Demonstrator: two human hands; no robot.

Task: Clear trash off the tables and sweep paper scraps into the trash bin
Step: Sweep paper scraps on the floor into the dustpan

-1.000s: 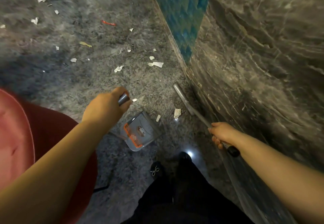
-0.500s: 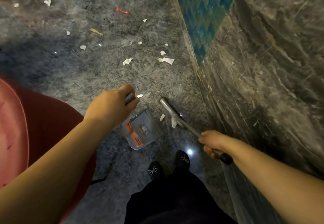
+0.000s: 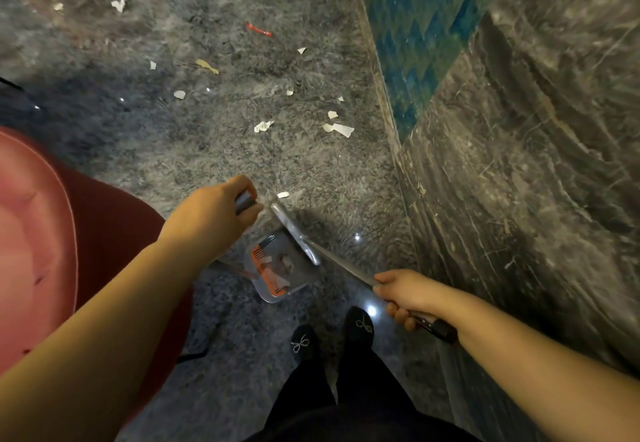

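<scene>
Since half a second ago the broom head (image 3: 294, 232) has swung left, away from the wall, and now lies across the open mouth of the dustpan (image 3: 282, 270); the two scraps that lay just in front of the pan are no longer on the floor there, and a pale bit shows inside the pan. The dustpan itself sits much where it was.

The left hand (image 3: 211, 220) is curled round the dustpan's upright handle (image 3: 245, 202), fingers wrapped tight. The right hand (image 3: 403, 294) grips the broom's metal shaft (image 3: 341, 265) near its dark end grip, fingers closed round it.

One small paper scrap (image 3: 283, 194) lies just beyond the broom head, near the left hand. More paper scraps (image 3: 337, 128) are strewn farther out over the grey floor (image 3: 194, 150), with a red wrapper (image 3: 258, 29) and a yellowish piece (image 3: 207, 65) among them.

To the right a dark marble wall (image 3: 519, 182) runs close alongside the right arm, its foot meeting the floor just beside the broom; a blue tiled panel (image 3: 412, 43) continues it farther on. To the left a red cushioned seat (image 3: 38, 233) curves in under the left forearm. Between seat and wall the floor runs forward as an open strip, widening to the left beyond the seat. The person's black shoes (image 3: 358, 325) stand just behind the dustpan.
</scene>
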